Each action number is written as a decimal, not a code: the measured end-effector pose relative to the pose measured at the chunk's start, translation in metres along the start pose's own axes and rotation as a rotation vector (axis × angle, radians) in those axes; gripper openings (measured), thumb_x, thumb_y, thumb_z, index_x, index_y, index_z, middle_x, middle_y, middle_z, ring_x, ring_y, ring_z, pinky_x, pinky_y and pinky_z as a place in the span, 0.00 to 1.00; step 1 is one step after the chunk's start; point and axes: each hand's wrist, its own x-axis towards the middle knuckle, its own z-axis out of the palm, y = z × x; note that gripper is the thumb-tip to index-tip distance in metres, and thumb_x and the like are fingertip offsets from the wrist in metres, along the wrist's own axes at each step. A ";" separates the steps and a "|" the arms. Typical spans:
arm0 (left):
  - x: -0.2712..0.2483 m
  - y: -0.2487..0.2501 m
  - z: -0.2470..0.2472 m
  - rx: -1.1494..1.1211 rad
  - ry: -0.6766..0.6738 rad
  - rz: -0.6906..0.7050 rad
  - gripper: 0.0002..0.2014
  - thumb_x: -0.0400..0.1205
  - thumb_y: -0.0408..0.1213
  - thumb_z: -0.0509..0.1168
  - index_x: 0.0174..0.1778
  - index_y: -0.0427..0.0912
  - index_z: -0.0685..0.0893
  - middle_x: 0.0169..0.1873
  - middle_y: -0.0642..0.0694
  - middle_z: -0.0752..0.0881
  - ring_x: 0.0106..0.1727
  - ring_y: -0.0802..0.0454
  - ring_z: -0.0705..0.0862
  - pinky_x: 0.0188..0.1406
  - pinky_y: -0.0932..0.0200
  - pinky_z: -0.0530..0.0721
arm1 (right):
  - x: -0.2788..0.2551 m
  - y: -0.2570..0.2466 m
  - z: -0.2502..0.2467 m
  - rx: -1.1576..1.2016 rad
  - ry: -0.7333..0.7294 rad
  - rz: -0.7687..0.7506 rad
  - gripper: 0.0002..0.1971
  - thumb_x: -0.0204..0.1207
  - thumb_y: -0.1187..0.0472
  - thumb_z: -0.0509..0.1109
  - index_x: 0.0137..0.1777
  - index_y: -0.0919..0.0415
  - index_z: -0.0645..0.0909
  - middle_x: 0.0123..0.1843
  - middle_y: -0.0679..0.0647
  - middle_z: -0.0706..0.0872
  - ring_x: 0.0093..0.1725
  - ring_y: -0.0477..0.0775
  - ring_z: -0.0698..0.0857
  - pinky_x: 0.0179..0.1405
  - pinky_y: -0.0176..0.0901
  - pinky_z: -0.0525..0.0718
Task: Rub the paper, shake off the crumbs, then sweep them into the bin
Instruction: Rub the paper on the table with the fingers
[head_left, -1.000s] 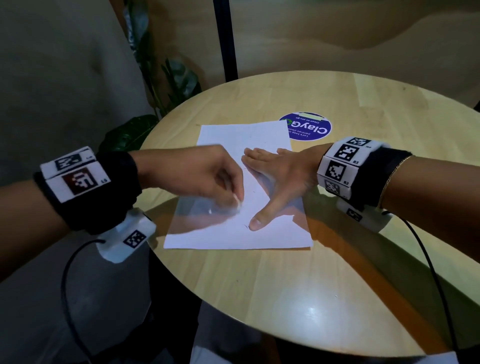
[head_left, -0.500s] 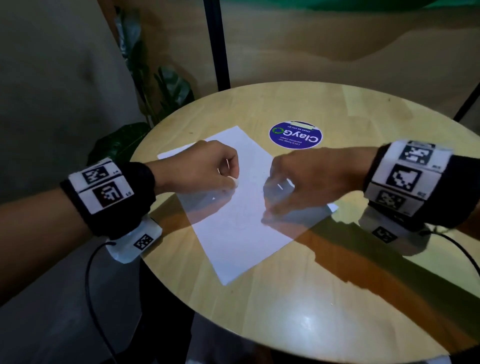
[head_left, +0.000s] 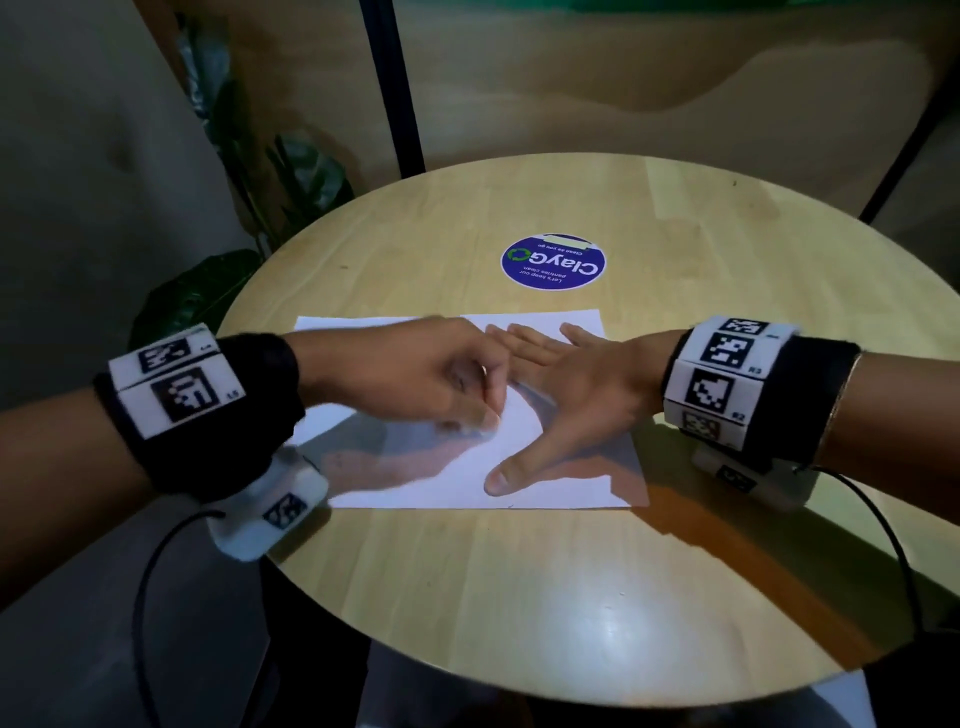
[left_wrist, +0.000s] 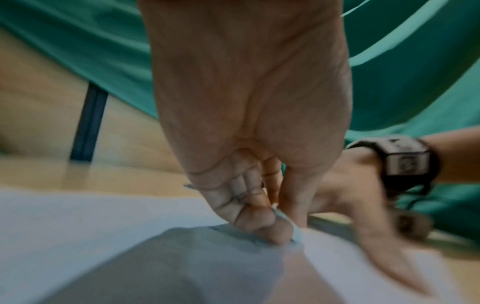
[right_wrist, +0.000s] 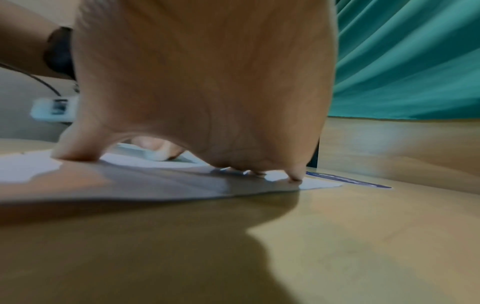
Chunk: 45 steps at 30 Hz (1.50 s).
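A white sheet of paper (head_left: 550, 483) lies flat on the round wooden table (head_left: 519, 597), square to its front edge. My left hand (head_left: 467, 400) is curled, and its thumb and fingers pinch a small white eraser (left_wrist: 291, 226) whose tip is pressed to the paper (left_wrist: 91, 226). My right hand (head_left: 550, 384) lies flat on the sheet with fingers straight and thumb spread toward me, holding the paper (right_wrist: 31, 166) down. No crumbs or bin show.
A round blue sticker (head_left: 553, 261) sits on the table just beyond the paper. A leafy plant (head_left: 244, 249) stands off the table's left edge, and a dark pole (head_left: 395, 88) rises behind. A green curtain (right_wrist: 415, 61) hangs at the back.
Half a second ago the paper lay turned at an angle and my right hand was curled over it. The sheet is square again and my right hand is flat on it; the left still rubs.
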 end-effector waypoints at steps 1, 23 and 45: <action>0.002 -0.006 -0.006 0.045 0.065 -0.009 0.04 0.86 0.33 0.77 0.47 0.44 0.91 0.39 0.49 0.96 0.37 0.51 0.92 0.40 0.58 0.87 | 0.001 0.000 0.000 0.003 0.007 0.005 0.71 0.61 0.10 0.64 0.90 0.39 0.23 0.90 0.37 0.22 0.87 0.38 0.23 0.89 0.61 0.28; 0.001 -0.009 -0.017 0.066 -0.111 -0.029 0.05 0.89 0.35 0.75 0.48 0.46 0.88 0.45 0.38 0.95 0.38 0.49 0.87 0.43 0.55 0.86 | 0.001 -0.002 -0.003 -0.004 0.003 0.019 0.71 0.62 0.10 0.64 0.91 0.41 0.25 0.91 0.39 0.23 0.88 0.42 0.23 0.89 0.66 0.30; 0.017 -0.015 -0.027 0.119 0.042 -0.119 0.04 0.85 0.38 0.77 0.46 0.48 0.88 0.41 0.48 0.96 0.40 0.51 0.92 0.46 0.53 0.88 | -0.002 0.004 -0.028 0.058 0.017 0.056 0.64 0.70 0.22 0.75 0.93 0.36 0.34 0.93 0.39 0.29 0.91 0.44 0.30 0.90 0.66 0.34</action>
